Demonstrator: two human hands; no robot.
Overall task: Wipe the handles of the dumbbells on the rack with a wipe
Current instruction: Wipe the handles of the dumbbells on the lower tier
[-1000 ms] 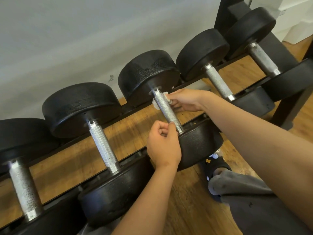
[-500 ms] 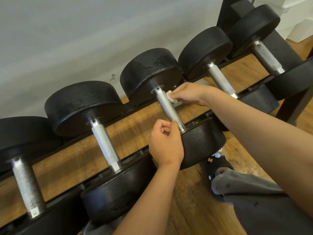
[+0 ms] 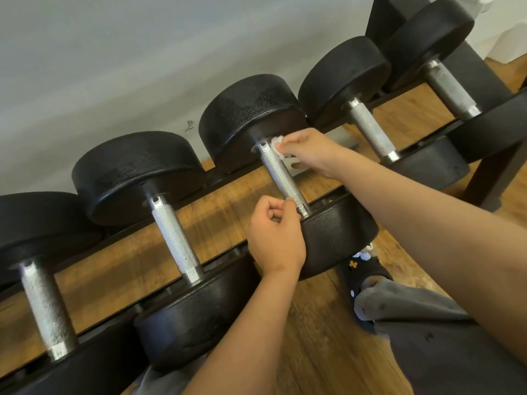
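The right hand (image 3: 310,155) is reaching in from 4 o'clock and pinching a white wipe (image 3: 277,143), pressing it against the 12 o'clock end of the handle (image 3: 282,178) of the middle dumbbell (image 3: 248,115), which is lying on the rack (image 3: 497,172). The left hand (image 3: 275,240) is sitting at the handle's 6 o'clock end, curled into a fist, its thumb touching the metal. Two more dumbbells are lying toward 9 o'clock and two toward 2 o'clock.

Gaps lie open either side of the middle handle (image 3: 282,178), down between the rack rails (image 3: 228,256). The left hand (image 3: 275,238) crowds its near end, and the right hand (image 3: 310,152) with a wipe (image 3: 277,143) crowds its far end. Black dumbbell heads (image 3: 248,115) block both ends. The neighbouring handles (image 3: 175,238) stand well apart.
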